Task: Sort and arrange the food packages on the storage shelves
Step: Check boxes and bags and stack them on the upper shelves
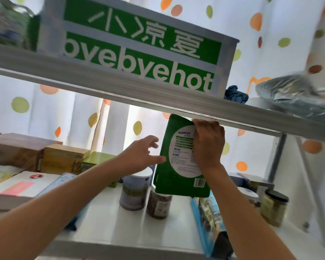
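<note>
Partly hidden, the green pouch (178, 158) is gripped by the right hand (207, 145); left hand (142, 153) spread.

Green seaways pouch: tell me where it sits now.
Centre of the head view, the green seaways pouch is held upright by the right hand just under the upper shelf's edge, above two jars.

Right hand (207, 145) curled gripping; left hand (142, 153) spread.
</note>
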`<action>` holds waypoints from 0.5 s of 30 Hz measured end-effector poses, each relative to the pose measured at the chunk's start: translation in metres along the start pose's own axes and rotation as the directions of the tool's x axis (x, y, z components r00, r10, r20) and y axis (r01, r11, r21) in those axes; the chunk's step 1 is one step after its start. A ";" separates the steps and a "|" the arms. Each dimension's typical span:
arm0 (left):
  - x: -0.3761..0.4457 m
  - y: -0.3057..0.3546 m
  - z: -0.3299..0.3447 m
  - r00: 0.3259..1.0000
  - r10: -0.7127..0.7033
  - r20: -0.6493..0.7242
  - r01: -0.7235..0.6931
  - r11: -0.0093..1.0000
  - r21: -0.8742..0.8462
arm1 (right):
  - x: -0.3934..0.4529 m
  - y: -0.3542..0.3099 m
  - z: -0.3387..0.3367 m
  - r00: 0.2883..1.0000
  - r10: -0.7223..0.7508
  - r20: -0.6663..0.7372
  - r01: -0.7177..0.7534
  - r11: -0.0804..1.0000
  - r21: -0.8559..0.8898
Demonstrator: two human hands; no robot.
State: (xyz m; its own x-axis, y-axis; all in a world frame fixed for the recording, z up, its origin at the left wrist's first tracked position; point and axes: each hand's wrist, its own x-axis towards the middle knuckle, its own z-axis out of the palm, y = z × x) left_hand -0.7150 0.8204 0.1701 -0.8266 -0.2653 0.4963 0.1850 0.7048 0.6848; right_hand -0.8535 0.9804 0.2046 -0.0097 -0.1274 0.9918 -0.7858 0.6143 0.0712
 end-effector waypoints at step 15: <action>-0.185 -0.025 -0.011 0.987 -0.159 0.019 0.157 0.940 -0.302 | -0.043 -0.147 -0.106 0.979 -0.051 0.198 0.042 0.998 0.051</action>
State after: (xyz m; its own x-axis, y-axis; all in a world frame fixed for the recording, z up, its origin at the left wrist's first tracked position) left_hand -0.5614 0.8443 0.0669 -0.8554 -0.3614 0.3710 0.2047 0.4222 0.8831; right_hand -0.6722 0.9782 0.1630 -0.0914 -0.3102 0.9463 -0.8163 0.5675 0.1072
